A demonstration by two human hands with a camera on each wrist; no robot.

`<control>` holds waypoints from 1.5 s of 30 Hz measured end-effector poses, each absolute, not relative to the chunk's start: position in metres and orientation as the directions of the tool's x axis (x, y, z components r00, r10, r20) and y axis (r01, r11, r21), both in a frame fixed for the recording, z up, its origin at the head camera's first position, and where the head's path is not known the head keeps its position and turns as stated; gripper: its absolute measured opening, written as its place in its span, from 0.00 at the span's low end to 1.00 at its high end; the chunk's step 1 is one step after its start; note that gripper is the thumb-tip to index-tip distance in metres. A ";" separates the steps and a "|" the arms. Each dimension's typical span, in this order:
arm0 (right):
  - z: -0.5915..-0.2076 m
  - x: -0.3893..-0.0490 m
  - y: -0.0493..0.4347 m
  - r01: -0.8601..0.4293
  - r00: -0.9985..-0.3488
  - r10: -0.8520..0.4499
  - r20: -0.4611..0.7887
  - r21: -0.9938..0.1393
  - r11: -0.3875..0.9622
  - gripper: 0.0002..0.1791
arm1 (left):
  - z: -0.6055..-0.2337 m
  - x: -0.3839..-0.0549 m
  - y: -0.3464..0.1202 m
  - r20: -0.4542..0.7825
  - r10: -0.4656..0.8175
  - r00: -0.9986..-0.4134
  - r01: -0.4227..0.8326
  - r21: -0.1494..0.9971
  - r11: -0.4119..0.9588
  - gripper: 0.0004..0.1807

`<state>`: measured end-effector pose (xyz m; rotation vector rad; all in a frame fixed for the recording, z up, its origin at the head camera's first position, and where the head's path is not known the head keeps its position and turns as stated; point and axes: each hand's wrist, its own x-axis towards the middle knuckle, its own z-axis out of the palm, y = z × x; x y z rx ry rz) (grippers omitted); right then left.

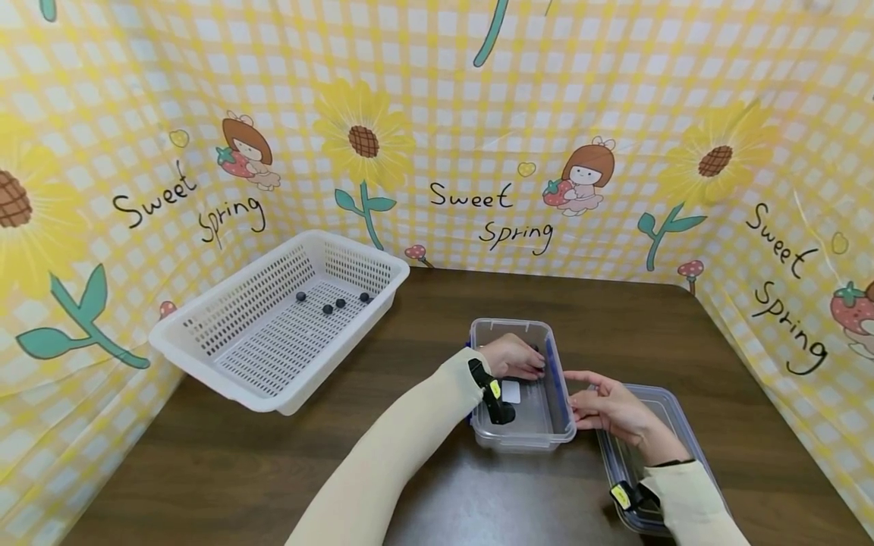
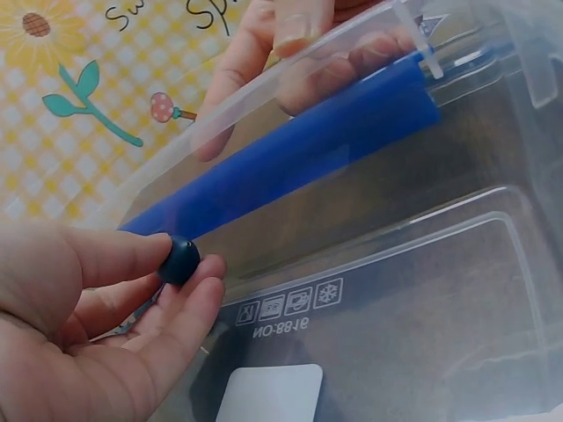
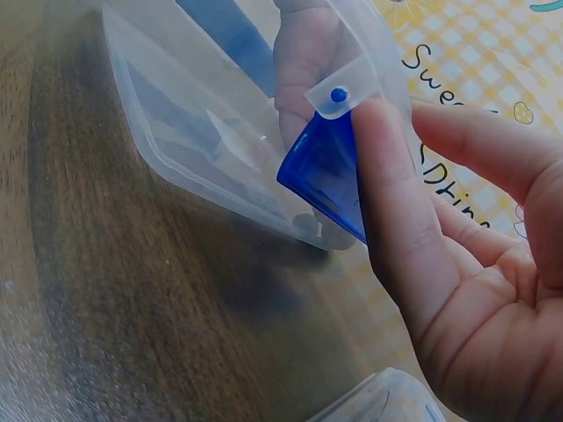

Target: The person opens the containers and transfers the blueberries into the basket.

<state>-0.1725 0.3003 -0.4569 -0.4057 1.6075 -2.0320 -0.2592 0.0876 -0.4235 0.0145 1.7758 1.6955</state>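
My left hand (image 1: 515, 356) reaches into a clear plastic box (image 1: 522, 441) with blue side clips. Its thumb and fingers pinch a small dark blueberry (image 2: 179, 260), held close to the inside of the box's right wall. Outside that same wall is my right hand (image 1: 614, 409), its index finger reaching toward the rim. In the right wrist view, a digit of this hand lies against the blue clip (image 3: 325, 171), which hangs angled outward. A white rectangular label (image 1: 510, 392) shows at the box's bottom. The left hand hides part of the interior in the head view.
A white slotted basket (image 1: 287, 402) stands to the left, with several dark blueberries (image 1: 340, 303) on its floor. The clear lid (image 1: 658, 398) lies on the brown table (image 1: 328, 470) at the right, partly under my right forearm. Patterned yellow cloth (image 1: 478, 136) encloses the back and sides.
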 end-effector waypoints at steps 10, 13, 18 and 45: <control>-0.457 -0.171 0.304 0.196 -0.822 -0.566 -0.055 -0.962 -0.192 0.23 | -0.420 -0.273 0.081 -0.435 0.518 -0.736 -0.441 0.889 0.120 0.11; -0.457 -0.171 0.304 0.196 -0.820 -0.569 -0.056 -0.962 -0.189 0.22 | -0.415 -0.277 0.077 -0.428 0.541 -0.724 -0.442 0.890 0.114 0.13; -0.457 -0.171 0.302 0.199 -0.815 -0.577 -0.050 -0.960 -0.197 0.23 | -0.404 -0.282 0.063 -0.395 0.561 -0.727 -0.424 0.902 0.085 0.17; -0.457 -0.169 0.301 0.190 -0.810 -0.585 -0.042 -0.962 -0.194 0.23 | -0.336 -0.311 -0.062 -0.228 0.447 -0.865 -0.314 0.941 -0.127 0.19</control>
